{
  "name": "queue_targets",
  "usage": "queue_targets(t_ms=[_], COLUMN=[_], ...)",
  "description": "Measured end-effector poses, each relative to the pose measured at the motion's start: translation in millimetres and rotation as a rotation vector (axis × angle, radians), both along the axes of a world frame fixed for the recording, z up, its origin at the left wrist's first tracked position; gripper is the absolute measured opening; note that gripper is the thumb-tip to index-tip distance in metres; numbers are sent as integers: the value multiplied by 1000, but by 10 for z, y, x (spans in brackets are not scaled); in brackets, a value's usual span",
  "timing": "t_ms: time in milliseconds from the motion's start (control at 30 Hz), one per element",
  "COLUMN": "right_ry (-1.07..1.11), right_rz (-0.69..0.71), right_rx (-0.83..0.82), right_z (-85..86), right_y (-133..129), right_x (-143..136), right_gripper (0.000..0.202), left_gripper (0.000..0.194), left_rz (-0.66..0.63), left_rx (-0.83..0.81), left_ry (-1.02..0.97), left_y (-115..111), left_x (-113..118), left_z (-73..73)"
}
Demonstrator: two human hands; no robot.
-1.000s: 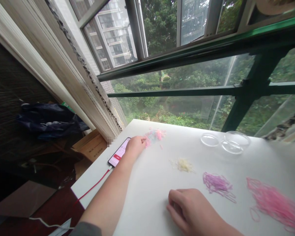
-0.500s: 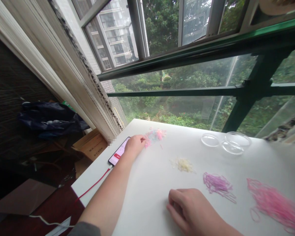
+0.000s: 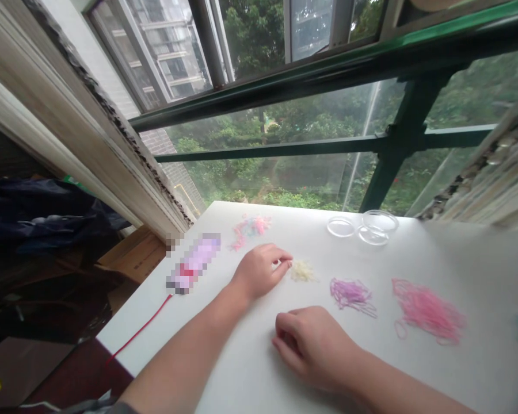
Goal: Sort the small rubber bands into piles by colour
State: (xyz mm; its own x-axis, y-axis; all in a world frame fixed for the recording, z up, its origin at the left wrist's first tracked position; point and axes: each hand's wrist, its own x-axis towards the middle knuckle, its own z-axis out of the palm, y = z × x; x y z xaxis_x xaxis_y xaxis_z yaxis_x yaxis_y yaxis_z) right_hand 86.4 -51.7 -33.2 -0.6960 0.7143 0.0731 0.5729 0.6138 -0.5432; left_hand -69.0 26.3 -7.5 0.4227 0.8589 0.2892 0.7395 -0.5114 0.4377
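Hands rest inward from the white table's edges.

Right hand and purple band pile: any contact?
Apart. The head view shows a strip of white tabletop between the right hand and the purple bands.

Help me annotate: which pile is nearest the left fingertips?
The pale yellow pile, beside the fingertips of the left hand; purple, pink and multicoloured piles lie farther off.
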Motion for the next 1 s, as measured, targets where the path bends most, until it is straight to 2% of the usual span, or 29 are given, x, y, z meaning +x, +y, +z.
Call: queue_targets(t_ms=[133, 300, 433, 533, 600, 700, 800, 900, 1000], right_ry=[5, 5, 11, 9, 8, 2, 2, 11, 13], right_rz=[-5, -6, -9, -5, -2, -5, -2, -1, 0], right_rx=[-1, -2, -8, -2, 3, 2, -7, -16, -23], right_z=[2, 3, 10, 11, 9, 1, -11, -20, -21], right_y=[6, 5, 6, 5, 5, 7, 11, 13, 15], right_x=[0, 0, 2, 2, 0, -7, -16, -21, -23], right_gripper=[12, 13, 13, 13, 13, 14, 13, 13, 12], left_gripper=[16, 16, 12, 16, 21, 24, 22, 20, 18], left_rz=[-37, 27, 23, 35, 131, 392, 612, 721, 730], left_rx=[-24, -50, -34, 3, 65, 174, 189, 149, 90], left_ry=[29, -1, 9, 29, 59, 135, 217, 260, 278], left_y=[2, 48, 44, 86, 160, 302, 416, 478, 501], left_x=[126, 78, 72, -38, -228, -635, -974, -1091, -1053], left_z=[-22, -31, -57, -28, 22, 92, 90, 17, -54])
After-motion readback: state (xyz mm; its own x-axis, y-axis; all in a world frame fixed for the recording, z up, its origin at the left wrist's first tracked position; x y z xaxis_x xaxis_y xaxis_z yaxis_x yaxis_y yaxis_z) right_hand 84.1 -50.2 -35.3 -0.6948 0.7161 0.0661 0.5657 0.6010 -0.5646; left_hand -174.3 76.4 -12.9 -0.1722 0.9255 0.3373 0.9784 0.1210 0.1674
